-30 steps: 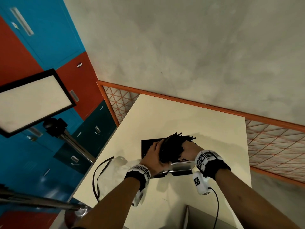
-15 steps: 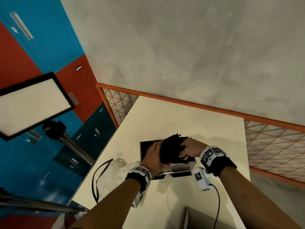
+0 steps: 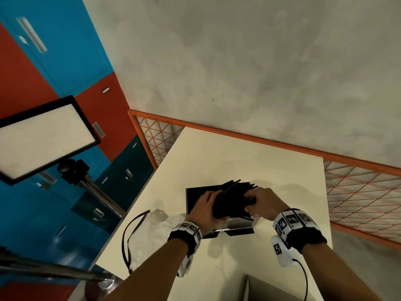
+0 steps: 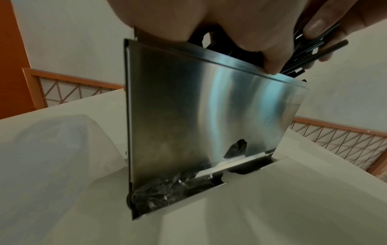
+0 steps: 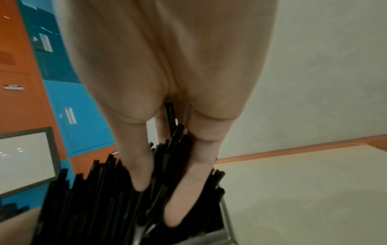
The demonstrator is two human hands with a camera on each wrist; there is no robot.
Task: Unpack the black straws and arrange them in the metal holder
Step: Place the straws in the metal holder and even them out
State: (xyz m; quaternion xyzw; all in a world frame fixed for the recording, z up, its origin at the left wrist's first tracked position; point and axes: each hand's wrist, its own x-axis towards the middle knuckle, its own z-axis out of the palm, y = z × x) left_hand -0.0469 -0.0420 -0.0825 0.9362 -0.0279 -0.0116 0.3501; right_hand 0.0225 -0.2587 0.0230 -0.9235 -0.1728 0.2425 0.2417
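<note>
A brushed metal holder (image 3: 240, 222) (image 4: 209, 116) stands on the cream table (image 3: 249, 166). A thick bundle of black straws (image 3: 232, 198) (image 5: 94, 199) (image 4: 314, 54) leans tilted in its open top, ends sticking out to the upper right. My left hand (image 3: 206, 207) wraps the bundle's left side at the holder's rim. My right hand (image 3: 258, 202) curls over the bundle from the right. Its fingers (image 5: 138, 165) are dug in among the straws, with one straw running up between them. The straws' lower ends are hidden inside the holder.
A crumpled clear wrapper with a black strap (image 3: 138, 231) lies left of the holder near the table's left edge. A grey flat object (image 3: 271, 290) sits at the near edge. A light panel on a tripod (image 3: 43, 137) stands left of the table, an orange mesh fence (image 3: 358, 192) behind it.
Both hands keep hold of the bundle over the holder. The right hand has slid a little to the right and the straws sit slightly lower.
</note>
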